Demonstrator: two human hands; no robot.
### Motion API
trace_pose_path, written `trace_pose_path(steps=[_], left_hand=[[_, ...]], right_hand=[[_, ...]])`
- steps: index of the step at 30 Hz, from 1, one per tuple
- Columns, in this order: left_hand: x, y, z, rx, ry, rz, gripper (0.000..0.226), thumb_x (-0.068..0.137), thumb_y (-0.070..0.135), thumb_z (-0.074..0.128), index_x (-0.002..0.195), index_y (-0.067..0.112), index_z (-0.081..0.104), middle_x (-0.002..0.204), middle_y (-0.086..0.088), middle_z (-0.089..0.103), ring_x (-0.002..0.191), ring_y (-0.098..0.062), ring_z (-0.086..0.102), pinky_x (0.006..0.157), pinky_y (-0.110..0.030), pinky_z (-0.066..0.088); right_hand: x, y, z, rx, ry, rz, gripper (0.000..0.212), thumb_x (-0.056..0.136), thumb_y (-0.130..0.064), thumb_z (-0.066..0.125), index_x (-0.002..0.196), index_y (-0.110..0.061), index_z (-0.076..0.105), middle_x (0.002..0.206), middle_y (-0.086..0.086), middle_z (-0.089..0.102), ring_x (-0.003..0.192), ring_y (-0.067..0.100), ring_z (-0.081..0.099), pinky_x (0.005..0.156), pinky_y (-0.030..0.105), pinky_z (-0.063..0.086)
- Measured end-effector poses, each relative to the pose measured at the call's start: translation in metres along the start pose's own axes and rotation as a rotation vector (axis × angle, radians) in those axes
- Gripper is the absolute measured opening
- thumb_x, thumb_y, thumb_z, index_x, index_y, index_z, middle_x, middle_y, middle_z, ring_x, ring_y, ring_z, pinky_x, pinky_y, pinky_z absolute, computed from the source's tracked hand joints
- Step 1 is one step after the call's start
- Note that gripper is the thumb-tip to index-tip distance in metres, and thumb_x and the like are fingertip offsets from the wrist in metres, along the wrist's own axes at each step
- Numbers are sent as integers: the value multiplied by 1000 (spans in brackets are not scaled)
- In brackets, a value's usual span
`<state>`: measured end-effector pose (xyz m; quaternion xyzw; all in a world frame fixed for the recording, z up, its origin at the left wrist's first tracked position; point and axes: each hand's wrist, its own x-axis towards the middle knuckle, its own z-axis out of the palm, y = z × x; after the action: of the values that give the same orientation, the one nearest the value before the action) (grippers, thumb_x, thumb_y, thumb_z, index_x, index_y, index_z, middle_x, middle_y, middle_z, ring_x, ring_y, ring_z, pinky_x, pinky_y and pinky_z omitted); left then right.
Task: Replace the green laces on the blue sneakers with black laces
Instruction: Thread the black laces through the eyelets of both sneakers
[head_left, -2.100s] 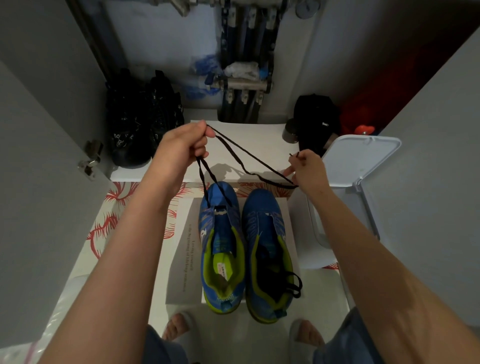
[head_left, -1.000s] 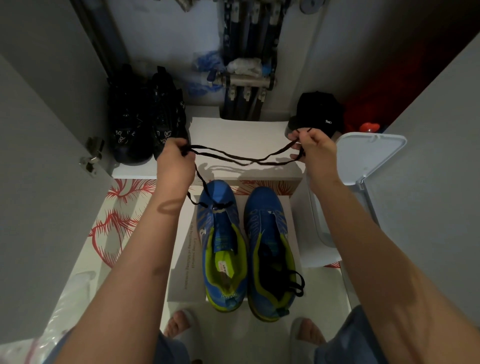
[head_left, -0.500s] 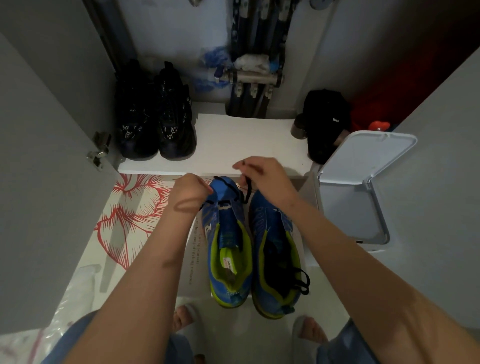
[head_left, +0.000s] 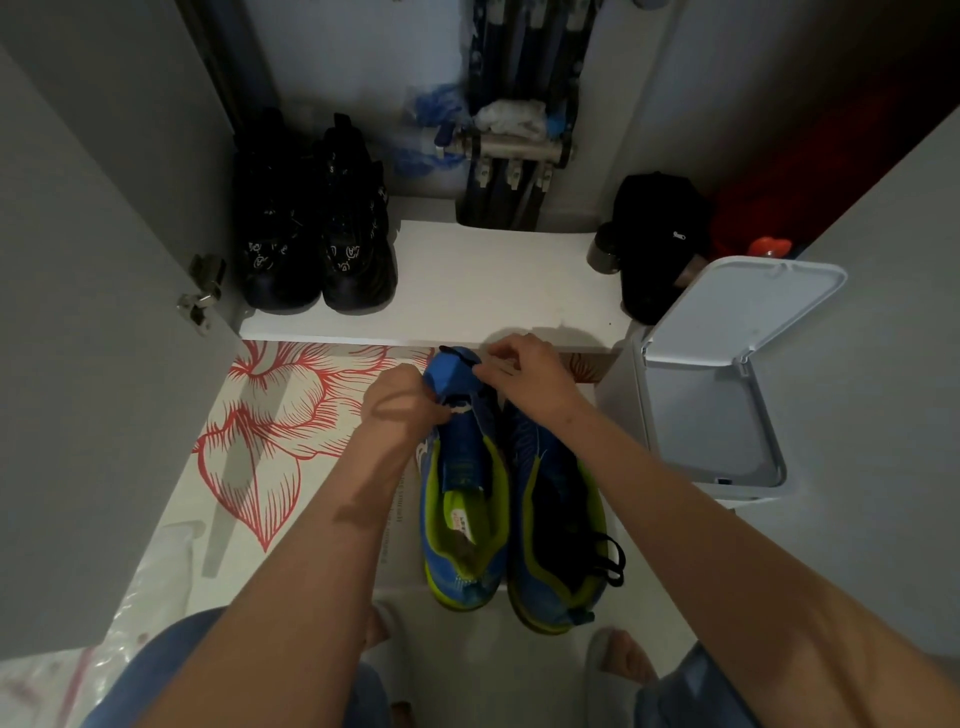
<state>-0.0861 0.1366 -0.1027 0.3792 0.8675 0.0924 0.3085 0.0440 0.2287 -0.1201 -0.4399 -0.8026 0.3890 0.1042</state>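
Two blue sneakers with lime-green lining stand side by side on a white sheet on the floor. The left sneaker (head_left: 460, 499) has its toe lifted toward me. A black lace (head_left: 460, 354) loops over that toe. My left hand (head_left: 397, 402) grips the left side of the shoe's front, fingers curled at the eyelets. My right hand (head_left: 524, 376) pinches the black lace at the right side of the toe. The right sneaker (head_left: 558, 525) holds a black lace (head_left: 608, 558) spilling over its right side near the heel.
A white bin (head_left: 717, 415) with its lid up stands right of the shoes. A white shelf (head_left: 483, 291) carries black shoes (head_left: 311, 234) and a black cap (head_left: 657, 244). A cabinet door (head_left: 78, 312) stands open at the left. A red-flower mat (head_left: 280, 426) covers the floor.
Both hands came down from holding the lace stretched above the shelf to the toe of the left sneaker. The lace now lies close against the shoe.
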Motion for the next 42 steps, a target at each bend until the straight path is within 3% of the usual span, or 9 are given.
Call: trace_pose_path(steps=[5,8,11,22,26,30,32,36,42], left_hand=[[-4,5,1,-56,14,12,35,79,19,72,111,5,68,109,-14,67,100,-27,62,85,-33,49],[-6,6,1,-57,15,21,34,79,16,70,111,5,67,108,-14,66,100,-27,62,83,-34,48],[-7,6,0,-65,9,27,31,79,14,70,109,5,67,107,-15,66,98,-29,62,79,-34,49],[-17,10,-5,-22,-17,72,38,79,12,70,115,3,60,111,-16,63,100,-29,61,79,-31,49],[-22,13,-10,67,3,134,38,79,11,69,114,1,59,113,-17,61,102,-29,60,78,-30,46],[-25,13,-10,107,3,155,35,80,8,67,113,-1,58,116,-17,59,105,-29,58,81,-30,46],[-25,13,-10,119,14,166,35,81,8,66,114,-2,57,116,-18,59,106,-30,58,83,-31,45],[-24,13,-9,156,21,141,41,82,12,68,119,-1,55,119,-18,58,108,-30,57,85,-31,46],[-16,13,-9,158,-84,17,42,89,15,61,127,0,52,128,-17,55,116,-29,55,95,-29,44]], right_hand=[[4,-3,6,-328,-7,-6,33,86,-43,62,101,-14,67,103,2,63,102,20,50,90,29,24],[-2,-18,2,242,-76,70,21,88,-20,64,96,-1,68,91,5,63,91,17,55,89,27,36],[-2,-44,-20,719,-146,127,20,89,-26,62,91,-5,64,81,8,67,79,18,62,84,31,51],[-9,-50,-49,1030,-225,72,23,95,-12,49,113,-2,59,48,0,48,42,9,47,89,41,54],[-6,-53,-60,1129,-181,-33,18,95,-6,40,96,-12,57,77,4,69,78,17,67,100,46,45],[-5,-60,-68,1274,-175,-104,23,91,-3,34,75,-12,47,134,10,54,127,22,48,106,42,39],[-8,-64,-71,1258,-209,-100,21,92,-9,34,77,-11,48,130,12,58,116,23,57,102,42,43],[-16,-78,-81,1022,-122,-129,33,100,-33,37,109,-13,62,66,5,66,43,12,50,73,37,53],[-17,-86,-111,1055,-65,-289,24,100,-24,42,100,-9,61,64,3,64,52,13,58,65,34,55]])
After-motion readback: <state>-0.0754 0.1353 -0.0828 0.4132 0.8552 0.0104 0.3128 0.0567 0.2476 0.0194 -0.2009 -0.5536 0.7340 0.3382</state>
